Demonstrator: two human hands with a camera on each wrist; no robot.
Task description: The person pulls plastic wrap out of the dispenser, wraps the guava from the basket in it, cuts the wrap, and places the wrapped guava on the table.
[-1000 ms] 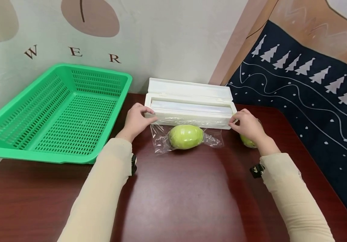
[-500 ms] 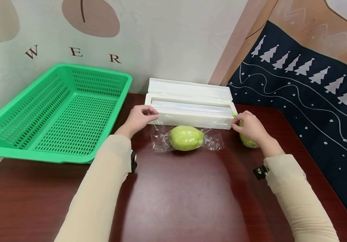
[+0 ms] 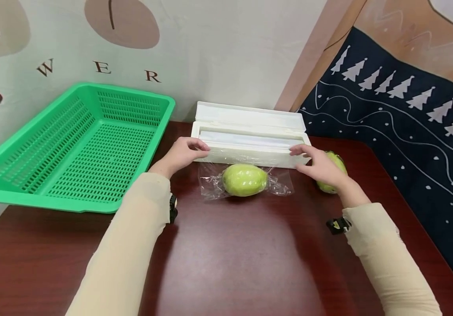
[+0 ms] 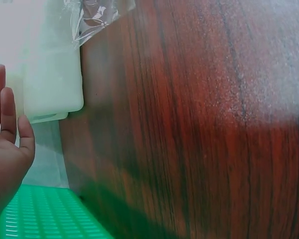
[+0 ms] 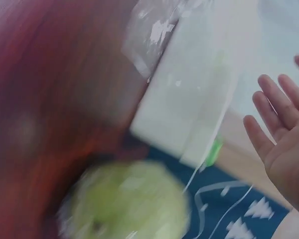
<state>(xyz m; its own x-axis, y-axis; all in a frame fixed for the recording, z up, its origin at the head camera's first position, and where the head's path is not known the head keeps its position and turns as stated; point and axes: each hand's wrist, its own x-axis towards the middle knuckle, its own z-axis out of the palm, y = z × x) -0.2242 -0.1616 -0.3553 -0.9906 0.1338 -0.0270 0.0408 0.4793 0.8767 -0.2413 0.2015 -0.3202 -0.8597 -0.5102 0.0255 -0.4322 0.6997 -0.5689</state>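
Observation:
A green oval fruit (image 3: 245, 180) wrapped in clear film lies on the table, with crinkled film ends (image 3: 212, 186) spread at both sides. Right behind it stands a white cling film box (image 3: 246, 154), lid raised, a roll inside. At the box's front left corner, my left hand (image 3: 179, 156) pinches the edge of the cling film between thumb and fingertips. My right hand (image 3: 321, 167) is over the box's right end, thumb and fingers spread apart, holding nothing. A second wrapped green fruit (image 5: 129, 204) sits just beyond the right hand, partly hidden by it in the head view.
A large green perforated basket (image 3: 72, 207) stands at the left, close to the left forearm. The dark red wooden table (image 3: 242, 254) meets a wall hanging behind the box and a navy cloth (image 3: 392, 127) at the right.
My right hand has opened and shifted left over the box, after pinching at its right corner. The left hand moved slightly right, still pinching. The film around the front fruit has flattened a little.

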